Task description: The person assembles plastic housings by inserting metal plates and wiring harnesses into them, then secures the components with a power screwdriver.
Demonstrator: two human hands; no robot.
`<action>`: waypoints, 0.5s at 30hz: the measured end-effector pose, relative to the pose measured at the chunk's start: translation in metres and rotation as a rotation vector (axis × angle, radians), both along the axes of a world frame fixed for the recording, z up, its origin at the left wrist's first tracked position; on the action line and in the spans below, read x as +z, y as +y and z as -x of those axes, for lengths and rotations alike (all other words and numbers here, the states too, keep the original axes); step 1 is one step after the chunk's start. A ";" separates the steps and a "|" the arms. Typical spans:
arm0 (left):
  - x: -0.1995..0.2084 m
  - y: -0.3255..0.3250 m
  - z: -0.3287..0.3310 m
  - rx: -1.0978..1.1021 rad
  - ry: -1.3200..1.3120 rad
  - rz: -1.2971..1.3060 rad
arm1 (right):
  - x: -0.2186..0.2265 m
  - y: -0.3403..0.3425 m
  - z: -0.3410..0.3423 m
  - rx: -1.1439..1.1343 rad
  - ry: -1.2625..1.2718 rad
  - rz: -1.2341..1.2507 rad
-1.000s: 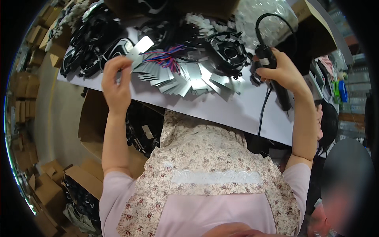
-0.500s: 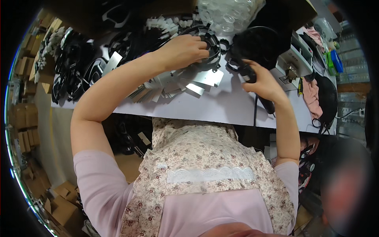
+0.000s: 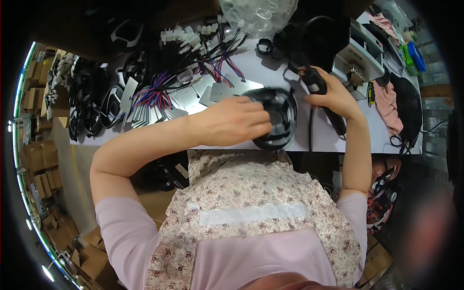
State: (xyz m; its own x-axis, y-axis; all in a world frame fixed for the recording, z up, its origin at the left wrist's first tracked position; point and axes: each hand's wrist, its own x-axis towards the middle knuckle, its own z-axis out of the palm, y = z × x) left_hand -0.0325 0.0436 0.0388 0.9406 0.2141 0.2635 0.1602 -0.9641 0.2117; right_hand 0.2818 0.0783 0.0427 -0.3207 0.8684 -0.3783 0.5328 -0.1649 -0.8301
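Note:
A round, glossy black plastic housing point(image 3: 282, 118) is at the table's near edge, slightly smeared by motion. My left hand point(image 3: 234, 121) has its fingers curled over the housing's left side and grips it. To the right, my right hand point(image 3: 334, 96) is wrapped around a black electric screwdriver point(image 3: 315, 81), its lower body slanting down past the palm. Behind my left hand lie flat silver metal plates point(image 3: 220, 92) with red, blue and black wires point(image 3: 154, 92) attached. White connectors point(image 3: 186, 38) end the bundle at the back.
A clear bag of transparent round parts point(image 3: 258, 17) sits at the back. On the right stand a white box-shaped machine point(image 3: 360, 53), a yellow-black cutter point(image 3: 370, 93) and a pink cloth point(image 3: 388, 108). Black housings point(image 3: 87, 96) are heaped at the left. A black cable point(image 3: 311, 130) hangs over the front edge.
My left hand has drawn the black housing from the plates toward me and right, uncovering the wires behind. My right hand keeps hold of the screwdriver, little moved.

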 end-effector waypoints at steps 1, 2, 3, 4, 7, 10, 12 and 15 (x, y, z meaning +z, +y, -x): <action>-0.006 -0.002 -0.007 -0.043 0.031 0.006 | 0.004 -0.001 -0.003 0.024 0.071 -0.031; -0.010 -0.005 -0.013 -0.087 0.062 0.012 | 0.009 -0.004 -0.004 0.047 0.142 -0.062; -0.014 -0.007 -0.018 -0.095 0.128 -0.010 | 0.017 -0.010 -0.002 0.019 0.231 -0.064; -0.021 -0.004 -0.024 -0.102 0.125 -0.013 | 0.023 -0.016 -0.006 0.012 0.228 -0.067; -0.029 0.006 -0.032 -0.042 0.087 0.132 | 0.028 -0.027 -0.021 -0.008 0.287 -0.070; -0.012 0.028 -0.038 0.218 -0.133 0.549 | 0.024 -0.046 -0.032 -0.022 0.216 -0.236; -0.015 0.075 -0.040 0.447 -0.263 0.431 | 0.026 -0.062 -0.033 -0.074 0.239 -0.179; -0.038 0.151 -0.038 0.688 -0.317 0.068 | 0.024 -0.080 -0.034 -0.120 0.317 -0.141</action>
